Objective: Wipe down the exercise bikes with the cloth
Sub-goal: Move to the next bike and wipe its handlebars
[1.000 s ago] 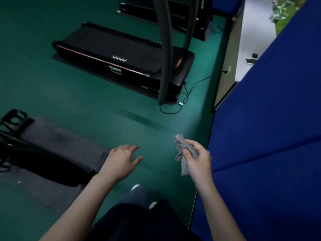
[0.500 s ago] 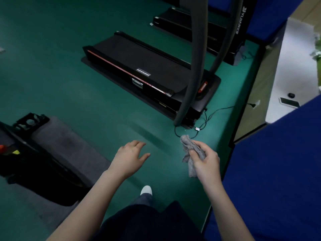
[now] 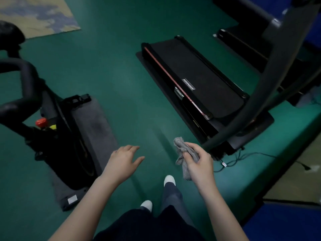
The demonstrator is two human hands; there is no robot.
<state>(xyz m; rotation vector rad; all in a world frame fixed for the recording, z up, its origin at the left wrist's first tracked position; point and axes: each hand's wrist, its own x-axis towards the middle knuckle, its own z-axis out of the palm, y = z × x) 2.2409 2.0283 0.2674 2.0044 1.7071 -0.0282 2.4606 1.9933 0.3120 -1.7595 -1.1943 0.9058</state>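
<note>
A dark green floor [image 3: 118, 70] is spread across the whole view. At the far right, a black treadmill [image 3: 205, 91] is laid out on its pad, with its curved upright rising toward the far right corner. At the left, a black exercise bike [image 3: 57, 141] is stood on a grey mat [image 3: 94, 122], and a patterned rug [image 3: 40, 13] is seen at the far left. Nearer, the left hand [image 3: 121, 162] is held out above the floor just right of the mat, its fingers loose and spread and nothing grasped. The right hand [image 3: 199, 164] is raised near the treadmill's near end. The grey cloth [image 3: 181, 147] is gripped, bunched, in its curled fingers, one end poking up and the other hanging down, well apart from the bike. A red knob [image 3: 41, 121] is seen on the bike's frame.
</note>
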